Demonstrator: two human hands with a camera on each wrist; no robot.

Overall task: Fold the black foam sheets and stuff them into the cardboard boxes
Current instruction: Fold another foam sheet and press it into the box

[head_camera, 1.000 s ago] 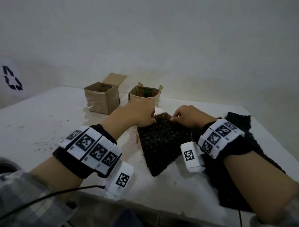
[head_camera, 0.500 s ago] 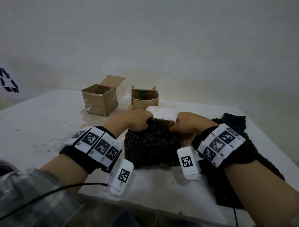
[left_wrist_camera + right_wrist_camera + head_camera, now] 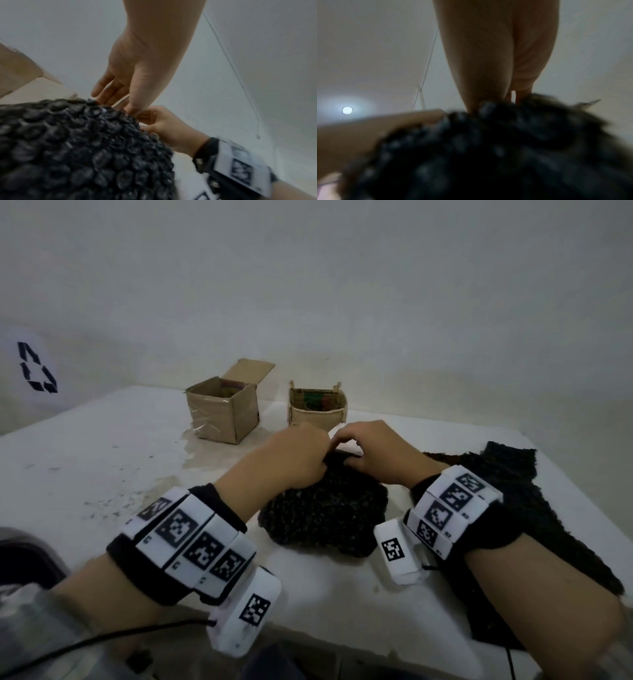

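- Head view: left hand point(image 3: 298, 460) and right hand point(image 3: 373, 453) close together at the far edge of a bunched black foam sheet point(image 3: 322, 508) on the white bench point(image 3: 85, 460).
- Left wrist view: left hand point(image 3: 137, 75) over the bumpy sheet point(image 3: 77, 148), fingers point(image 3: 104, 89) fairly straight, tips touching the top edge; no curl round the foam visible.
- Same view: right hand point(image 3: 168, 125) at the sheet's edge, fingers bent and pinching it.
- Right wrist view: blurred; right hand point(image 3: 496, 60) reaching down onto the dark foam point(image 3: 488, 155), fingertips hidden behind it.
- Further black foam point(image 3: 513, 508) spread flat on the bench, to the right of the bunched sheet, partly under the right forearm.
- Two cardboard boxes beyond the hands, both open-topped: taped box point(image 3: 222, 412) to the left with a flap up, shorter box point(image 3: 317, 410) just past the fingers, coloured print visible inside.
- No foam visible in either box.
- Marker-tagged bands point(image 3: 185, 539) on both wrists; recycling symbol point(image 3: 36, 368) on the far left.
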